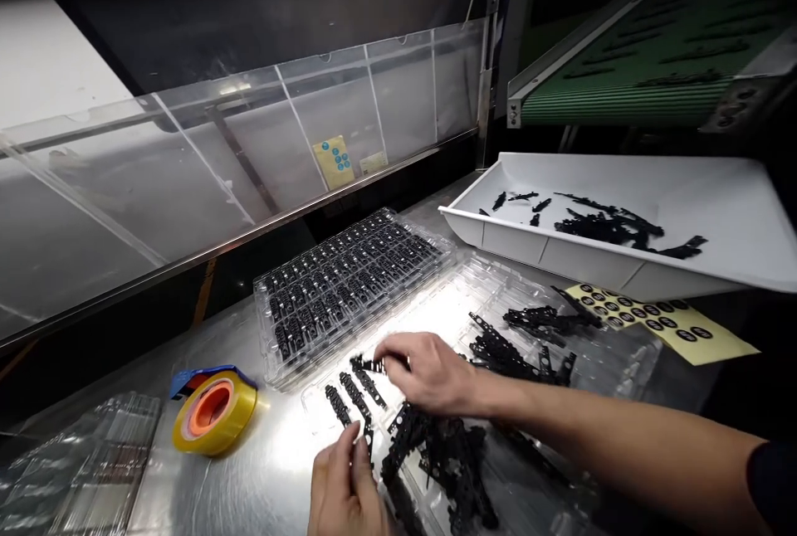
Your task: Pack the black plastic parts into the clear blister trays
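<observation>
part (364, 364), black, pinched by right hand (429, 372), beyond left hand (347, 488), whose grip is unclear

Green conveyor belt (623, 111) and steel bench (215, 490) suggest a factory

1. Light is uneven: a hard white glare covers the middle of the table (274, 436), while the top and right edges sink into near black.
2. The clear tray (498, 275) is partly washed out by that glare.
3. Hazy grey reflections cloud the clear panel (311, 129); a small bright streak sits above it.
4. The right hand (427, 374) is well lit, its fingertips blurred; the left hand (349, 490) looks soft.
5. Piled parts (461, 470) merge in shadow, losing detail.
6. The belt (623, 96) is dim, its load smeared.
7. Wide-angle stretch pulls at the bin (716, 196) and lower-left trays (80, 470).
</observation>
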The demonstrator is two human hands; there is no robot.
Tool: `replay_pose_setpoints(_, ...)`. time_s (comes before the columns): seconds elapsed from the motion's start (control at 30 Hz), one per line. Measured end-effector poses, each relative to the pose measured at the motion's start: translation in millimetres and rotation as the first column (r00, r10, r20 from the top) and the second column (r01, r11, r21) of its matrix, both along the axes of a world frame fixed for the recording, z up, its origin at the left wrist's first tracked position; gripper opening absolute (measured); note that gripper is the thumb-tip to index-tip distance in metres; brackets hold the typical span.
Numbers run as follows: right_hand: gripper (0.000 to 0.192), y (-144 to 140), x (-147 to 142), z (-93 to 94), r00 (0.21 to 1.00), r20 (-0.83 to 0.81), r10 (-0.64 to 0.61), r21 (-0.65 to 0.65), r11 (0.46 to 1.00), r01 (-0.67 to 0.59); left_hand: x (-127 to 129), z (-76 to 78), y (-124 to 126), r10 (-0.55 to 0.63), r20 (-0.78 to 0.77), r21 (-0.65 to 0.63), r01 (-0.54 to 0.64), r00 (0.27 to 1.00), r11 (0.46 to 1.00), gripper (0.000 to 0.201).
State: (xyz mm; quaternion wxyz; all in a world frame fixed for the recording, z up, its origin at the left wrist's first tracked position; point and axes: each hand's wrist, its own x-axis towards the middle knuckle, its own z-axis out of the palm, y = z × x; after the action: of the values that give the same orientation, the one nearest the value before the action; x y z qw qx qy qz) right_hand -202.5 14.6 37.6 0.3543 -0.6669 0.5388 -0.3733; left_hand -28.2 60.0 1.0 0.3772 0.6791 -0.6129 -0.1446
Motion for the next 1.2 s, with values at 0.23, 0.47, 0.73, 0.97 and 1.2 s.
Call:
replay_pose_setpoints(0.23,0.019,-32.9,-27.6,-13.5,0.931,-0.346,-0.114,-0.261,0.965,0.021,-23.1,30.4,-63.0,-0.369,0.56,0.478,0.074,0.742,0.875,0.048)
replay_pose_setpoints(0.47,0.015,-34.8,-2.7,-50.2,0.74,-0.673,-0.002,-0.33,0.896,-0.297,-34.1,26.3,-94.7,-0.382,0.537,0.603,-0.026,0.752,0.797,0.046)
replay_pose_setpoints(0.73,0.014,-29.6,3.0,-61.9,0.741,-0.671,-0.001,-0.368,0.868,-0.333,-16.3,18.8,-115.3,-0.397,0.361,0.682,0.051,0.844,0.729,0.027)
replay_pose_setpoints(0.97,0.02,-22.8,-18.8,-39.6,0.771,-0.601,0.21,-0.171,0.909,-0.381,-21.9,19.6,-98.6,-0.234,0.414,0.572,-0.052,0.88,0.819,0.029)
replay_pose_setpoints(1.2,0.015,-13.1,-50.6,-20.2,0.641,-0.674,0.367,-0.111,0.808,-0.579,-12.9,25.5,-76.6,-0.033,-0.028,0.552,0.043,0.999,0.833,0.045)
